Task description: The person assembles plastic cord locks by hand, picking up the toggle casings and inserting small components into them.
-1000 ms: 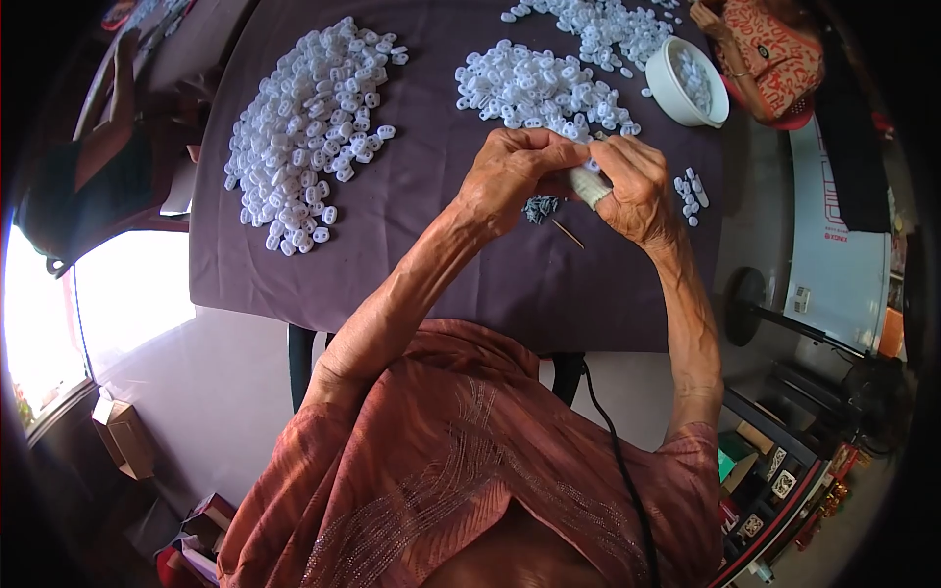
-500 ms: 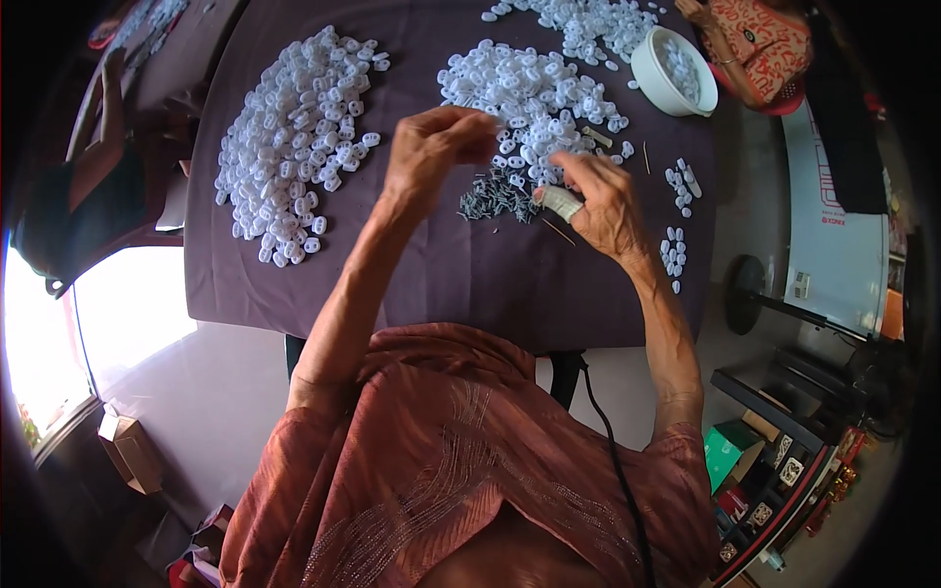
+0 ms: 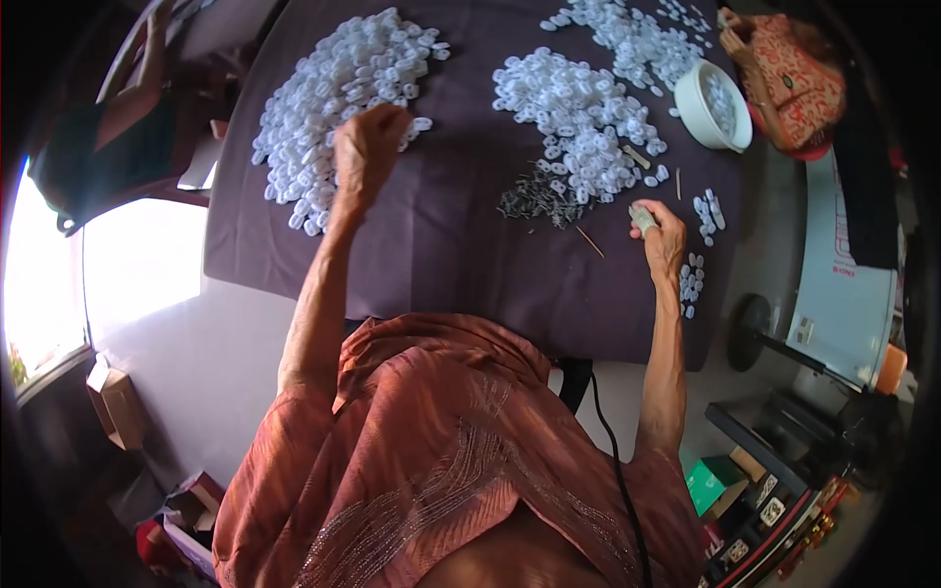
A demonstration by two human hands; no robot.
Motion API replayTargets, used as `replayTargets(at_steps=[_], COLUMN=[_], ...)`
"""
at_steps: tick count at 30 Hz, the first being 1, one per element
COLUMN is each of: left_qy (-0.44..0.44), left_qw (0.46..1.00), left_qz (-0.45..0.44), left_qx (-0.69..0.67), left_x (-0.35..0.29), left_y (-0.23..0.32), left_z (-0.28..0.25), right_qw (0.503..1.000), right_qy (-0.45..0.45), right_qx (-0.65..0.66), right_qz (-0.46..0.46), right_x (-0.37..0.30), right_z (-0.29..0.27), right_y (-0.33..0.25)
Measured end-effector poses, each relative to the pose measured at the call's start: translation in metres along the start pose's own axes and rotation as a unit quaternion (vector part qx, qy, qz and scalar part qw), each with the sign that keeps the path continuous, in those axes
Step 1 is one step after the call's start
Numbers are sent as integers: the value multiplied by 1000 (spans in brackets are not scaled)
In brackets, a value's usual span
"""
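Observation:
My left hand [image 3: 367, 152] is closed, fingers pinched, over the right side of a large heap of small white oval plastic pieces [image 3: 314, 98] with slots. Anything between its fingertips is hidden. On the right, my right hand [image 3: 666, 241] rests near the table with its fingers curled in; a pale wrap [image 3: 643, 219] covers its thumb. What it holds, if anything, I cannot make out. Left of that hand lie a second heap of white pieces [image 3: 573, 108] and a small pile of dark grey screws [image 3: 539, 199], with a thin stick [image 3: 591, 242] beside them.
A white tub [image 3: 694, 118] of pieces stands at the far right, near a person in a patterned orange top [image 3: 799, 78]. Small groups of white pieces [image 3: 692, 284] lie along the right edge of the dark tablecloth [image 3: 461, 255]. Another person [image 3: 127, 147] sits at left.
My left hand has moved left, from beside the middle heap to the left heap. My right hand has drawn away to the right from the screws, and its fingers have curled in.

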State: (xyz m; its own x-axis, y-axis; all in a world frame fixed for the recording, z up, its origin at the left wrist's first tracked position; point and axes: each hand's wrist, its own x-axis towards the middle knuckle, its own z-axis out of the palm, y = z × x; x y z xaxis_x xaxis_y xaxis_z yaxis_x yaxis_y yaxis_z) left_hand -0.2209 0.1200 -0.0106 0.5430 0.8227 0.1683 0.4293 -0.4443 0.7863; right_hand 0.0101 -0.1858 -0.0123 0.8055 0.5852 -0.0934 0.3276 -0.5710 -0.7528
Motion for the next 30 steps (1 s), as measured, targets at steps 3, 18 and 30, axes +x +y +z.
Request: replayTargets(at_steps=[3,18,30], left_qy=[-3,-145,-246], left_qw=[997,985,885], left_qz=[-6,-28,9], left_qx=[82,-85,-396], left_x=[-3,-31,-38], left_y=[-9,54,138], left_z=[-11,-2,34], right_qw=[999,960,983], right_qy=[1,38,-106], right_qx=[38,-243,61], right_qz=[-21,-134,-135], right_x=[11,74,-8], right_z=[5,1,-15], right_y=[-2,3,-131])
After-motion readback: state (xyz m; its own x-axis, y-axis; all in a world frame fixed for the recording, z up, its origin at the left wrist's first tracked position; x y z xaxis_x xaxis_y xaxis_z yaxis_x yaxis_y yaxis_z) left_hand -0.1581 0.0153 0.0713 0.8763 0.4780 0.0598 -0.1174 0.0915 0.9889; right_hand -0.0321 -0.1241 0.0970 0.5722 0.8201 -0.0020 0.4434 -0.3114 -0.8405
